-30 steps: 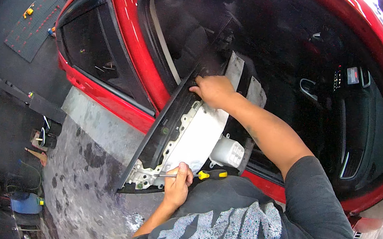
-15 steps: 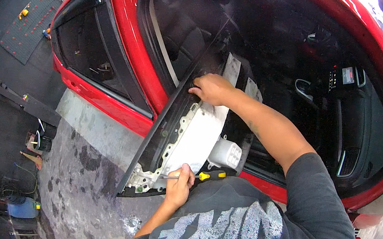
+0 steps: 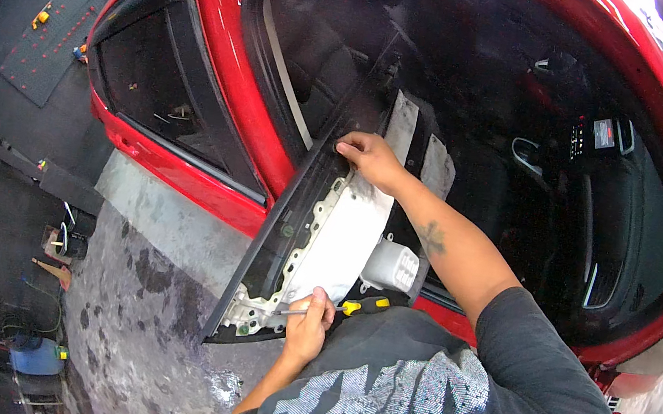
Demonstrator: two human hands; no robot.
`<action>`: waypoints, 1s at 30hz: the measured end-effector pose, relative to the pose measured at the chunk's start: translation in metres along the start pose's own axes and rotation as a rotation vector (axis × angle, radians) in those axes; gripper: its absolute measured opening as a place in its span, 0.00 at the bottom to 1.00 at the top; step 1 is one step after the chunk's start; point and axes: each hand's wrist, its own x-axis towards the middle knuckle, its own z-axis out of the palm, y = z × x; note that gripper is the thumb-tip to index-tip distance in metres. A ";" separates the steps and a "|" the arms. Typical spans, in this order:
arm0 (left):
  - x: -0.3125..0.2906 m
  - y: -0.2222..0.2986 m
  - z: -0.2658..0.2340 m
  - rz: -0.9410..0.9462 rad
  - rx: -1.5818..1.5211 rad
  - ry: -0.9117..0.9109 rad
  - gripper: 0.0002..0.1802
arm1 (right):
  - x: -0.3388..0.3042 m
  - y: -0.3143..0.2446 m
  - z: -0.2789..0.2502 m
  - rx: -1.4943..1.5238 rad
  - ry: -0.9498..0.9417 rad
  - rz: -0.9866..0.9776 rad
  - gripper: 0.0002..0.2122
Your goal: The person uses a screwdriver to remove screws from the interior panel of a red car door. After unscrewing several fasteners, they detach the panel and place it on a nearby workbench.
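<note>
A long dark trim panel (image 3: 272,232) slants across the opening of a red car, with a white backing strip (image 3: 342,247) along it. My left hand (image 3: 306,328) closes round the shaft of a screwdriver (image 3: 368,306) at the strip's near end. The yellow-and-black handle points right, and the shaft's other end lies by a pale perforated bracket (image 3: 255,313). Farther up, my right hand (image 3: 372,162) rests over the strip, thumb and fingertips pinched at the panel's dark surface. What lies between those fingertips is too small to make out.
A white ribbed box (image 3: 393,266) sits on the panel's right side. To the left is the red car's rear side window (image 3: 169,88). A dark pegboard-like sheet (image 3: 58,29) and a blue container (image 3: 39,359) stand farther left. A dashboard screen (image 3: 605,134) shows inside the car.
My right thumb and fingers have drawn together into a pinch, and the right forearm has turned slightly. My left hand and the screwdriver have barely moved.
</note>
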 end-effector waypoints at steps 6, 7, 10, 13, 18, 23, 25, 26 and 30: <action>0.003 0.005 0.000 -0.018 0.013 -0.037 0.36 | 0.012 -0.017 -0.013 0.187 -0.194 0.181 0.10; 0.003 0.006 -0.002 -0.036 0.008 -0.050 0.36 | 0.013 -0.020 -0.014 0.142 -0.213 0.161 0.10; -0.002 0.009 0.000 -0.022 0.034 -0.052 0.36 | 0.019 -0.020 -0.028 -0.121 -0.236 -0.014 0.12; -0.007 0.007 -0.004 0.008 0.035 -0.069 0.35 | 0.020 -0.015 -0.028 -0.057 -0.233 -0.023 0.12; -0.017 0.004 -0.004 0.025 -0.006 -0.062 0.34 | 0.025 -0.015 -0.028 0.074 -0.250 0.128 0.11; -0.022 0.004 -0.008 0.025 -0.005 -0.061 0.34 | 0.031 -0.016 -0.028 0.120 -0.278 0.288 0.10; -0.023 0.011 -0.006 0.031 0.026 -0.072 0.34 | 0.033 -0.023 -0.034 0.182 -0.317 0.402 0.10; -0.022 0.011 -0.006 0.047 0.022 -0.074 0.33 | 0.036 -0.027 -0.037 0.163 -0.339 0.432 0.10; -0.020 0.006 -0.010 0.055 -0.011 -0.081 0.33 | 0.035 -0.039 -0.039 0.157 -0.387 0.498 0.12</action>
